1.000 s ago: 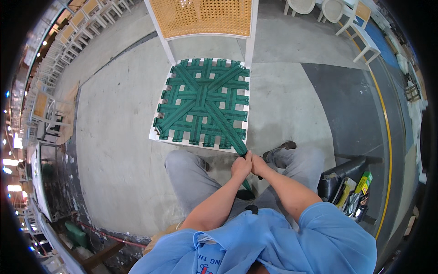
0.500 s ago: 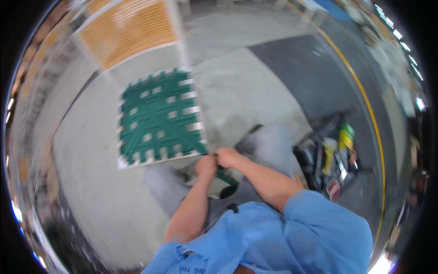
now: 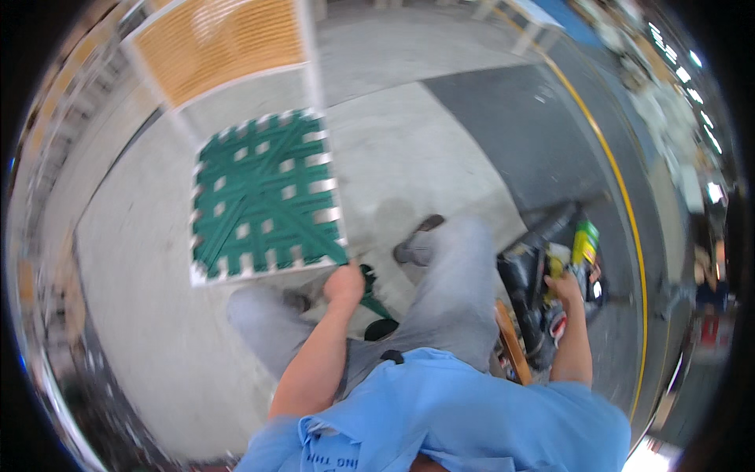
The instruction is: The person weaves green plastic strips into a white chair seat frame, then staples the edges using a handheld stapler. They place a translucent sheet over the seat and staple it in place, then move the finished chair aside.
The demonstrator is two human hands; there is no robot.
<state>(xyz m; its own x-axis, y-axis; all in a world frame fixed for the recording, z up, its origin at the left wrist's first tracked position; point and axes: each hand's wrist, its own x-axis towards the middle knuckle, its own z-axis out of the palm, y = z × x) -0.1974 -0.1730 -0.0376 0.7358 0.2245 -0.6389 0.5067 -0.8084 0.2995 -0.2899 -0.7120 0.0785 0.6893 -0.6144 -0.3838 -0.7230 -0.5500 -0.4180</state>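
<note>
A chair seat of woven green webbing (image 3: 263, 200) on a white frame stands in front of me, left of centre. At its near right corner my left hand (image 3: 344, 285) is closed on the green strap. Beneath that hand, a loose length of green strap (image 3: 379, 305) hangs toward a dark round end between my legs. My right hand (image 3: 565, 288) reaches over a black bag (image 3: 521, 271) at my right, beside a yellow item in it. Its fingers are blurred and partly hidden, so what they touch I cannot make out.
The chair's slatted tan back (image 3: 236, 55) rises beyond the seat. A yellow-green can (image 3: 585, 242) stands in the bag, and a wooden strip (image 3: 513, 344) leans by my right leg. A yellow floor line (image 3: 621, 177) curves past on the right. A white bench (image 3: 535, 23) stands far off.
My right hand has left the seat corner and moved right to the black bag. My left hand stays at the corner with the strap. The view has shifted slightly.
</note>
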